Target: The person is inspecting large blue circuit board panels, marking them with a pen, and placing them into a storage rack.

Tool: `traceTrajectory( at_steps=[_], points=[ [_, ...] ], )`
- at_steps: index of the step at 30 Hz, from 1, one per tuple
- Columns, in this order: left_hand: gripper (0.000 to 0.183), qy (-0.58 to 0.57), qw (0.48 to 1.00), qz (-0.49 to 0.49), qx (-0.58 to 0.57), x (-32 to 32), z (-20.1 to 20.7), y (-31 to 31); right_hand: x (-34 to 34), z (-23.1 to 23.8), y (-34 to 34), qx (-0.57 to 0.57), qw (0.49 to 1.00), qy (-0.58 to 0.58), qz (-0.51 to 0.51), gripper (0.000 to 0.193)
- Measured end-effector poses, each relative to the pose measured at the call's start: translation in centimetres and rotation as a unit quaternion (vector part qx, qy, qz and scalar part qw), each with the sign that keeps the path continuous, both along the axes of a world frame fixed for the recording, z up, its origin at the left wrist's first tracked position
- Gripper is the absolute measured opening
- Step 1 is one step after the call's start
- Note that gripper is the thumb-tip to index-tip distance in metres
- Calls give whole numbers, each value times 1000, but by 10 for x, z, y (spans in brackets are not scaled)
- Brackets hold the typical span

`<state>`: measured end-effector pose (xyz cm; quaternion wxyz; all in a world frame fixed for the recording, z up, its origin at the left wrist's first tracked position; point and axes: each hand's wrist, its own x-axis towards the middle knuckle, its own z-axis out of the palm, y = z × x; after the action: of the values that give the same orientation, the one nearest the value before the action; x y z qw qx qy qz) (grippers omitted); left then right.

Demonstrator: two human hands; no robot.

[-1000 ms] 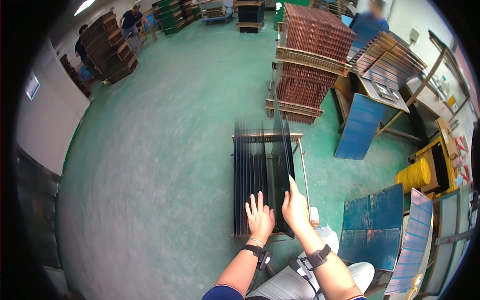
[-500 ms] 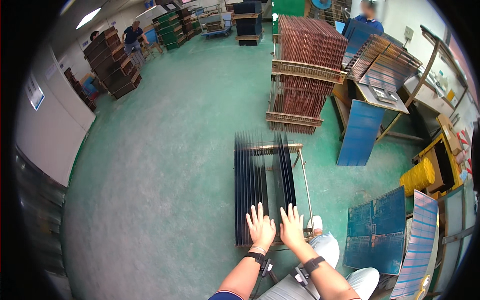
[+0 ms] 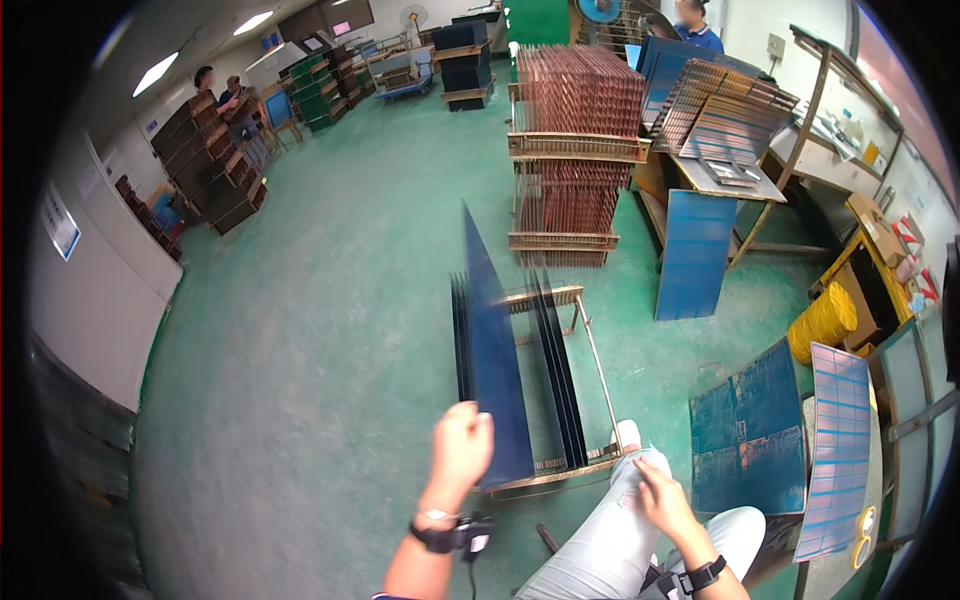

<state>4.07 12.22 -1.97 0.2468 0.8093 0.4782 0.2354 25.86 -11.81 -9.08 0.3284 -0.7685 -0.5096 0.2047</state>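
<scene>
Above green floor [image 3: 300,330], left-hand fingers [image 3: 480,430] grip a blue panel [image 3: 500,370].

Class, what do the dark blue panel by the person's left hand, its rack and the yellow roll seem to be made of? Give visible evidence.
Dark blue panel: perhaps coated metal or laminate; thin, flat, stiff-looking, with a smooth, dull surface.
Rack: probably worn metal; slender rails with brownish patches.
Yellow roll: possibly plastic; bright, with a creased-looking surface, but too small to settle.
</scene>
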Motion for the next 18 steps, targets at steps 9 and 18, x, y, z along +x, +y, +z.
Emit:
traceTrajectory(
  at_steps=[9,18],
  points=[
    [36,-498,848,86,-159,-151,109,-71,25,28,-5,115,960,251,-34,50],
    [32,-561,779,-25,-279,-112,65,-83,36,90,-44,215,732,647,12,60]
  ],
)
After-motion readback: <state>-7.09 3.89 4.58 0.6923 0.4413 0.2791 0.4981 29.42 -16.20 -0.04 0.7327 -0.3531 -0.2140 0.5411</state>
